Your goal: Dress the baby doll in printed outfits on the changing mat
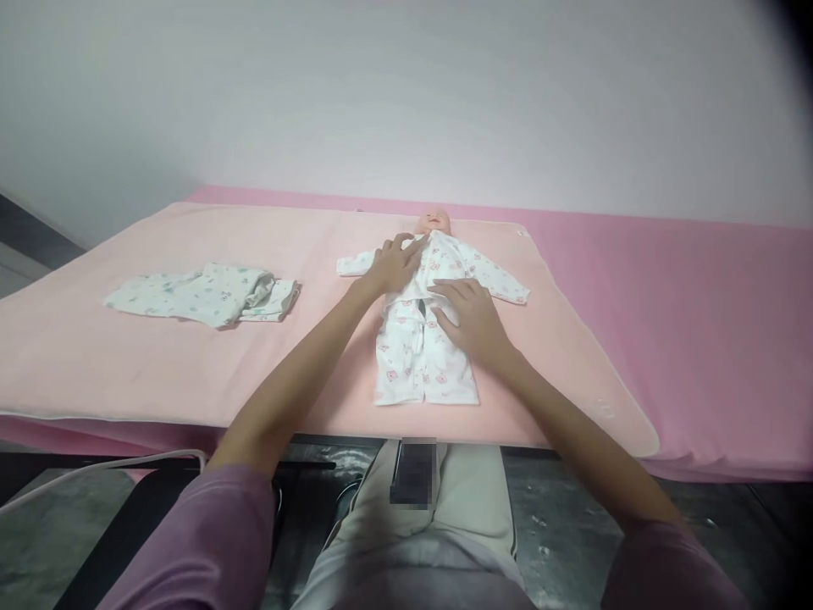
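A baby doll (pixel 434 222) lies on its back, its head toward the wall. It wears a white printed top (pixel 494 273) with the sleeves spread to both sides, and white printed pants (pixel 397 356) below. My left hand (pixel 395 264) rests on the upper chest of the top, fingers stretched toward the collar. Lower down, my right hand (pixel 468 315) lies over the waist where top and pants meet, its fingers apart. Neither hand visibly grips the cloth. A small dark gap shows between the garments near my right fingertips.
Folded white clothes with a green print (pixel 207 295) lie to the left. A peach mat (pixel 318 373) covers much of the pink tabletop (pixel 692 339). A plain wall (pixel 406 102) stands behind. At the lower left, a white cable (pixel 114 462) runs below the table edge.
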Motion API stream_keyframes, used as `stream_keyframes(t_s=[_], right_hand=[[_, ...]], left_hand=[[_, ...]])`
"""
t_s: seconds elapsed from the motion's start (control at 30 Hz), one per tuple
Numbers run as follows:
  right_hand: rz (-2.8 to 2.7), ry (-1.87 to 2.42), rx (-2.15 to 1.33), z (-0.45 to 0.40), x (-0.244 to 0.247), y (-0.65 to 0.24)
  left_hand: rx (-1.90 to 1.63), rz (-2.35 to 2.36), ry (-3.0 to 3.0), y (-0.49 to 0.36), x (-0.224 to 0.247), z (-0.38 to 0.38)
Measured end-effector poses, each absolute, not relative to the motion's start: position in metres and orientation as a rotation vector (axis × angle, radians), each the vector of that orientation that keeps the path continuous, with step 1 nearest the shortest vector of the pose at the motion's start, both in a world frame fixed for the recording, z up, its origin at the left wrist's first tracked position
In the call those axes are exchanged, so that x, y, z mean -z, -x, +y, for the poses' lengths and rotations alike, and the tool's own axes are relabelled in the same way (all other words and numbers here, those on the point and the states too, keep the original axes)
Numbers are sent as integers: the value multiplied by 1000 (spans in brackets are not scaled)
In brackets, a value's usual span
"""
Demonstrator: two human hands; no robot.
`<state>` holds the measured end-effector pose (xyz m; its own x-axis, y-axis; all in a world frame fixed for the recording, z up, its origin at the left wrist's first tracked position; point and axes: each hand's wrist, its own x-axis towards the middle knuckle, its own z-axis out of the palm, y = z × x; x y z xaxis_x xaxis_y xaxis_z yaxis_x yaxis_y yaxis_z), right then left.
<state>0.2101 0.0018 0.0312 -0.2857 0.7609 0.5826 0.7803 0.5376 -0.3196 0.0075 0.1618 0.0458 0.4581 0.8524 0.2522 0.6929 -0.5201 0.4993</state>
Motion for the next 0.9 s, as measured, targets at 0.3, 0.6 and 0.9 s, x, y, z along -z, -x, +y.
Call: stream_keyframes(t_s=[0.3,0.6,0.9], right_hand=[[-1824,1827,-295,-94,-1,-214],[-1730,1677,-1159,-74,-31,-213],[-1436,1577,-1434,-91,-48,-231]], left_hand=[[-413,1763,-2058,47,-21,-31],[-479,1202,-1420,64,-42,-20],[-476,1347,-1314,83,-41,-22]])
